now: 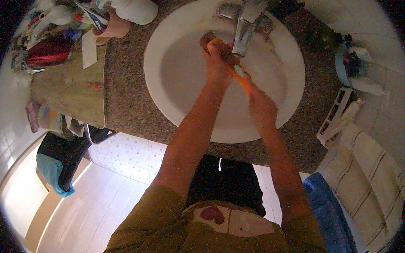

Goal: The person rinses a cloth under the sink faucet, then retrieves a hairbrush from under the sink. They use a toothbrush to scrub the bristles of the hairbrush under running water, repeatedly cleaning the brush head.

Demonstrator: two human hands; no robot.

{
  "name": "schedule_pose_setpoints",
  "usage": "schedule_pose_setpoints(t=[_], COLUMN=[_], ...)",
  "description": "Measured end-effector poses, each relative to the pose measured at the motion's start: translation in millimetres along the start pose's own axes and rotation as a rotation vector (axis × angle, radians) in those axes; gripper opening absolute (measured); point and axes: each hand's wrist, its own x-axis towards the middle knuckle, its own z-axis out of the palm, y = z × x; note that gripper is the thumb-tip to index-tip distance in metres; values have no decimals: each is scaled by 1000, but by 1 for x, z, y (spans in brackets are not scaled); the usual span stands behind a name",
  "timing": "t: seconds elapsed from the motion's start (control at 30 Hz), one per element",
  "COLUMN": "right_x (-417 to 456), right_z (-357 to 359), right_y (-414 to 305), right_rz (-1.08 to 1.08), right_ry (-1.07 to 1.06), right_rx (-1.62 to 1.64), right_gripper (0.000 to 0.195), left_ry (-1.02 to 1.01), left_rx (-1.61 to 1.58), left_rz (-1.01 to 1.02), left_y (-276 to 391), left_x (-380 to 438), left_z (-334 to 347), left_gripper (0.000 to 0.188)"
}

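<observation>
Over the white sink basin (190, 101), my left hand (218, 62) grips a long brown object (207, 39) whose kind I cannot tell; it lies slanted below the tap. My right hand (263, 105) holds an orange-handled brush (242, 81), its pale head (239, 70) against or close to the lower end of the brown object. The metal tap (244, 36) hangs just above and beside both things. Whether water runs from it cannot be made out. My fingers partly hide the brown object.
Brown speckled countertop (131, 98) surrounds the basin. At left stand a white bottle (138, 7), a pink cup (116, 27) with tubes, and a greenish board or panel (68, 88). At right are a white rack (333, 116), a striped towel (365, 169) and a blue towel (328, 215).
</observation>
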Motion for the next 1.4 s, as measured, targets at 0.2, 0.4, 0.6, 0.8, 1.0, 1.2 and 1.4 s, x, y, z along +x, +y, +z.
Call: schedule_pose_setpoints(t=[0.2,0.4,0.6,0.8,1.0,1.2,1.4], right_x=[13,7,0,0,11,23,13], right_z=[-18,-14,-15,-9,-24,-21,-25], right_y=[0,7,-10,-9,-17,-15,-33], right_rz=[-16,-65,7,-115,-21,-58,-22], right_ry=[21,88,-57,85,23,61,35], right_rx=[-62,-28,-131,17,-41,77,-13], right_gripper=[40,37,39,48,58,52,51], left_ry=[-19,-82,0,-47,-42,-78,-54], left_rx=[-48,-62,-81,-105,-170,-161,-217], left_rz=[-16,-85,-134,-158,-212,-257,-315], left_y=[-8,-8,-14,-20,-22,-26,-17], left_x=[0,-5,-8,-15,-17,-18,-27], left_z=[-3,-4,-3,-2,3,-6,1], left_gripper=[43,46,45,53,50,39,31])
